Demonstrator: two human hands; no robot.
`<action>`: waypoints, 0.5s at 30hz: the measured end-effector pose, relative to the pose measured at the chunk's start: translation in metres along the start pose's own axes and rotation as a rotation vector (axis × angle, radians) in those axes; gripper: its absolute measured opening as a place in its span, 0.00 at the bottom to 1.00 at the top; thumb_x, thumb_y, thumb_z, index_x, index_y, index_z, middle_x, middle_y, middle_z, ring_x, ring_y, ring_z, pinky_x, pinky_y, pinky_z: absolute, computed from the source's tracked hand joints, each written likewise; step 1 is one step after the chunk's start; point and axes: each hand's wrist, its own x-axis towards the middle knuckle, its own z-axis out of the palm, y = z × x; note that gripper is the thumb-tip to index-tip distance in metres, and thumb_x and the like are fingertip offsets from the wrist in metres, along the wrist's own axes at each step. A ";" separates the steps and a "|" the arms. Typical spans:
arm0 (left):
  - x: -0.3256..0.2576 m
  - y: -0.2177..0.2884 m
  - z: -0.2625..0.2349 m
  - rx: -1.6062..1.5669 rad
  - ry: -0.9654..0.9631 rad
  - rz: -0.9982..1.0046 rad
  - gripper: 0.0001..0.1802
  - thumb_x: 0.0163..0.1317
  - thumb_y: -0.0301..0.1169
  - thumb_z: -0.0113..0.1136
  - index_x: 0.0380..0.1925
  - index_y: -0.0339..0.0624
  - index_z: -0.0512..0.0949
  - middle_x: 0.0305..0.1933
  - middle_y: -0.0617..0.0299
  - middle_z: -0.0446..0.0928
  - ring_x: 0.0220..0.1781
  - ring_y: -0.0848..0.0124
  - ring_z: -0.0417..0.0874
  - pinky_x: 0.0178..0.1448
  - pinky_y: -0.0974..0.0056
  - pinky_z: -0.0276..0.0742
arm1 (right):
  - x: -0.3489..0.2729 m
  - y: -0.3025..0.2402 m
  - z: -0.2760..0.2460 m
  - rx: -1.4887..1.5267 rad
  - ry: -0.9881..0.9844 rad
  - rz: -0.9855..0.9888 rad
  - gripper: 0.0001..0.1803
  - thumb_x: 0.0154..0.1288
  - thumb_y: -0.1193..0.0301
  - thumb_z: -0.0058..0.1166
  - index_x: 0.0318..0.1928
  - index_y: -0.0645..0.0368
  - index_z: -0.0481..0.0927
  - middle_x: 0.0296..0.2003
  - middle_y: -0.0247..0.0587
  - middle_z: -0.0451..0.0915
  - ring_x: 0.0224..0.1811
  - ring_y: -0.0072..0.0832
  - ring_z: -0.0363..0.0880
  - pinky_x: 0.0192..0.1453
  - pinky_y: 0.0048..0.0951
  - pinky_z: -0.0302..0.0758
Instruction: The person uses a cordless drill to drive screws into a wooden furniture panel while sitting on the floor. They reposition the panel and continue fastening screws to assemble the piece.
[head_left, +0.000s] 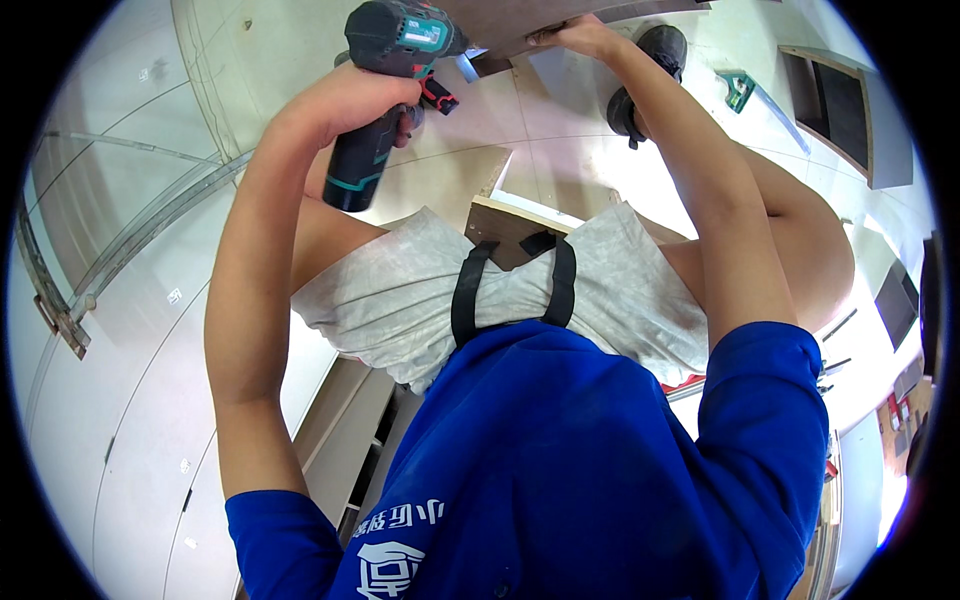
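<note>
Lower frame: your blue shirt (560,470), grey shorts (500,290). Upper left: left hand (355,100) clenched round the drill (385,90); keep it square to the work. Top centre: right hand (580,38) pressing the board (560,15) edge; hold it steady. Beyond: shoe (645,75) on the floor (140,330).

The drill (385,90) has a matt dark plastic body with teal panels and a red switch; its grip looks rubbery. The board (560,20) at the top edge is brown, flat and matt, like laminated wood. The floor (150,330) is pale, smooth tile with a soft sheen. The shorts (400,300) are light grey cloth, creased and dull. The shirt (560,460) is blue woven cloth, matt. The shoe (650,60) is dark and dull. The straps (470,290) are black webbing.
</note>
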 end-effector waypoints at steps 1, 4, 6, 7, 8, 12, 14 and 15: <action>0.000 -0.003 0.001 0.014 0.001 0.027 0.09 0.56 0.28 0.56 0.35 0.35 0.78 0.23 0.57 0.80 0.23 0.67 0.83 0.32 0.61 0.80 | -0.002 -0.006 0.000 -0.077 0.028 -0.033 0.26 0.52 0.74 0.71 0.54 0.60 0.82 0.48 0.46 0.85 0.51 0.37 0.81 0.57 0.38 0.78; -0.002 0.004 0.003 0.016 -0.002 0.016 0.05 0.53 0.28 0.55 0.27 0.38 0.78 0.22 0.61 0.79 0.24 0.70 0.81 0.35 0.63 0.78 | -0.001 -0.003 -0.001 -0.028 0.041 -0.045 0.27 0.51 0.73 0.73 0.54 0.58 0.82 0.48 0.47 0.85 0.51 0.37 0.81 0.57 0.38 0.78; -0.004 0.009 0.007 0.027 0.033 -0.010 0.05 0.51 0.27 0.55 0.22 0.40 0.78 0.21 0.63 0.78 0.25 0.71 0.79 0.35 0.64 0.76 | 0.000 0.000 -0.002 -0.007 0.043 -0.045 0.27 0.50 0.72 0.73 0.54 0.58 0.83 0.48 0.47 0.85 0.51 0.37 0.81 0.57 0.39 0.78; -0.003 0.008 0.006 0.036 0.025 -0.009 0.05 0.51 0.27 0.55 0.22 0.40 0.78 0.21 0.62 0.78 0.25 0.72 0.79 0.35 0.64 0.76 | 0.000 -0.002 -0.002 -0.049 0.054 -0.055 0.27 0.50 0.72 0.73 0.54 0.58 0.83 0.47 0.47 0.85 0.51 0.38 0.81 0.56 0.39 0.78; -0.001 0.006 0.003 0.046 0.016 -0.007 0.05 0.50 0.27 0.55 0.21 0.40 0.78 0.21 0.62 0.78 0.24 0.72 0.79 0.35 0.64 0.76 | 0.000 -0.003 -0.001 -0.092 0.065 -0.065 0.28 0.49 0.71 0.74 0.54 0.58 0.83 0.47 0.47 0.85 0.51 0.38 0.81 0.56 0.39 0.78; -0.006 0.014 0.006 0.081 0.029 -0.029 0.04 0.49 0.27 0.57 0.21 0.39 0.78 0.21 0.62 0.78 0.24 0.72 0.79 0.34 0.64 0.76 | -0.003 -0.011 -0.003 -0.098 0.078 -0.069 0.27 0.49 0.71 0.74 0.53 0.59 0.83 0.48 0.47 0.85 0.51 0.38 0.81 0.56 0.39 0.78; -0.004 0.014 0.002 0.096 0.009 -0.044 0.04 0.48 0.27 0.57 0.21 0.38 0.78 0.21 0.61 0.78 0.24 0.71 0.79 0.34 0.64 0.76 | -0.005 -0.010 -0.002 -0.052 0.075 -0.063 0.27 0.50 0.71 0.73 0.53 0.59 0.83 0.48 0.46 0.85 0.51 0.38 0.81 0.57 0.39 0.78; -0.004 0.013 0.001 0.100 -0.001 -0.054 0.04 0.48 0.27 0.57 0.21 0.38 0.78 0.20 0.61 0.78 0.23 0.71 0.79 0.33 0.64 0.76 | -0.002 -0.004 0.000 0.014 0.041 -0.022 0.27 0.50 0.71 0.73 0.53 0.59 0.83 0.49 0.46 0.85 0.52 0.38 0.81 0.57 0.39 0.78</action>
